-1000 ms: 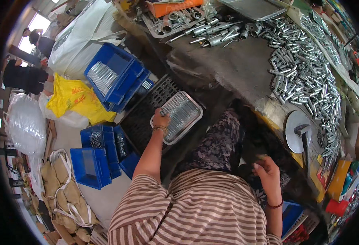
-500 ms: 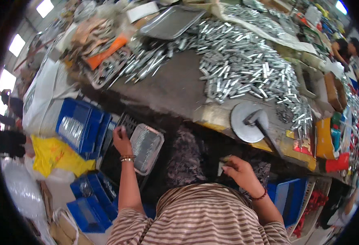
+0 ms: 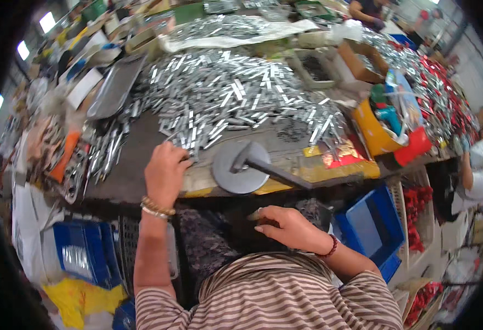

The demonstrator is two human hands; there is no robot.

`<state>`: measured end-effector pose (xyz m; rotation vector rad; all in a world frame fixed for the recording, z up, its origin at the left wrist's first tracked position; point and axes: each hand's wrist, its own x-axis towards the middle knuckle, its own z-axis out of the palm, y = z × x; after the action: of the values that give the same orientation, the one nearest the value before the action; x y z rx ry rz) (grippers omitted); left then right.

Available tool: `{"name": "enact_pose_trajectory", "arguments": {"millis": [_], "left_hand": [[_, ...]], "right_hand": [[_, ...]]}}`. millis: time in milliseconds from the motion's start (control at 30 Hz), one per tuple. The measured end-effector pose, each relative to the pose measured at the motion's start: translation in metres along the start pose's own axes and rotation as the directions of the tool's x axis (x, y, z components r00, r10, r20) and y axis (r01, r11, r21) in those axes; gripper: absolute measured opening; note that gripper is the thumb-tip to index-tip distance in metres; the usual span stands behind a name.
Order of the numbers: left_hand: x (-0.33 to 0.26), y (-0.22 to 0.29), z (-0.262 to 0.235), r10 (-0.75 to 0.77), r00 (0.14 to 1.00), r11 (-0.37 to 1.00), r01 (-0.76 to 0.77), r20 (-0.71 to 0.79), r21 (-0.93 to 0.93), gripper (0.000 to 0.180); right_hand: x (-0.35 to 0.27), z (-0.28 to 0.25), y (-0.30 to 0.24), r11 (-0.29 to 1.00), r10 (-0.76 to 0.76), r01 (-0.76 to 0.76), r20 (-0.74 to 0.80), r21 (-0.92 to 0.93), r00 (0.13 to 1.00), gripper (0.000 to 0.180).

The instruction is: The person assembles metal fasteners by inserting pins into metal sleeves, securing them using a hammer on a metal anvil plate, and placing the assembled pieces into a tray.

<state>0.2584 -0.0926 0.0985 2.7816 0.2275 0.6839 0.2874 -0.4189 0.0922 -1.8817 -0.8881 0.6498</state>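
Observation:
My left hand point(image 3: 166, 170) reaches over the near edge of the workbench point(image 3: 137, 170), at the lower left of a large pile of shiny metal pieces point(image 3: 225, 99). Its fingers are bent, with thumb and forefinger close together; whatever is between them is hidden. Lower down, over my lap, my right hand point(image 3: 288, 226) is curled in a pinch. A small thing at its fingertips is too unclear to name. Between the hands, a hammer point(image 3: 272, 171) rests with its head on a round grey metal block point(image 3: 228, 176) on the bench.
Longer metal rods point(image 3: 106, 154) and an orange-handled tool point(image 3: 65, 157) lie at left, below a metal tray point(image 3: 117, 88). Blue bins point(image 3: 82, 256) stand lower left, another blue bin point(image 3: 371, 225) lower right. A yellow container point(image 3: 378, 132) stands at right. A person point(image 3: 368, 14) works far back.
The view has swung to the right. My left hand has left the tray of metal pieces beside my lap and come up to the pile's edge. My right hand remains low over my lap.

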Motion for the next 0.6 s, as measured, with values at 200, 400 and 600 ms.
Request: {"name": "enact_pose_trajectory", "arguments": {"millis": [200,400,600], "left_hand": [[0.003,0.018,-0.010,0.084,0.996,0.984,-0.078,0.032,-0.161,0.016],[-0.013,0.058,-0.010,0.094,0.993,0.952,-0.069,0.071,-0.298,0.018],[-0.021,0.076,0.007,0.126,0.987,0.952,-0.093,0.096,-0.293,0.020]], "right_hand": [[-0.011,-0.069,0.001,0.975,-0.104,0.014,-0.406,-0.220,0.908,0.020],[0.005,-0.140,0.046,0.539,-0.363,-0.270,-0.509,-0.798,0.781,0.010],[0.020,-0.146,0.046,0.467,-0.415,-0.162,-0.377,-0.869,0.828,0.014]]}}
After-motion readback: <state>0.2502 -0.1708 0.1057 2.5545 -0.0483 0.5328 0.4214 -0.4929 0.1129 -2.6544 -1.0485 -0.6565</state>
